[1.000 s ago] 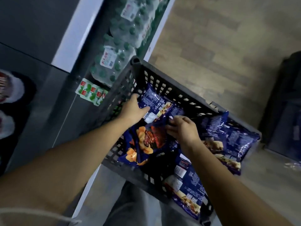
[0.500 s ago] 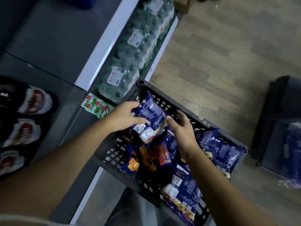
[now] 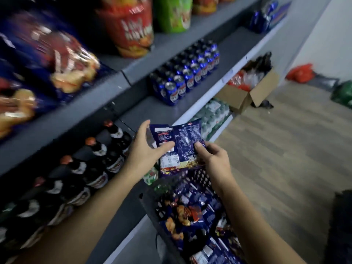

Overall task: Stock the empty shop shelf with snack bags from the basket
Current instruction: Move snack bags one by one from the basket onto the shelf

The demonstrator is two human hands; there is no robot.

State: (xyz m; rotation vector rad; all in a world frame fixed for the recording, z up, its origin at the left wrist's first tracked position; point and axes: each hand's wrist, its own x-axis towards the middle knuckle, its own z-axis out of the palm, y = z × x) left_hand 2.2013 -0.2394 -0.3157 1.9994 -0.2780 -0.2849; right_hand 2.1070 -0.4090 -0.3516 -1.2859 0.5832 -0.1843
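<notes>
The grey shelf [image 3: 238,44] carries a pack of blue cans [image 3: 187,77] and rows of dark bottles [image 3: 91,168]; a cardboard box [image 3: 247,96] sits on the floor [image 3: 285,149].

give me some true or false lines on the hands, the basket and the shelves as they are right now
1. The left hand and the right hand hold one blue snack bag. True.
2. That bag lies inside the basket. False: it is held up above the basket, in front of the shelves.
3. The basket is empty. False: more snack bags lie in it.
4. Blue cans stand on a shelf beyond the hands. True.
5. The cardboard box on the floor is closed. False: its flaps are open.
</notes>
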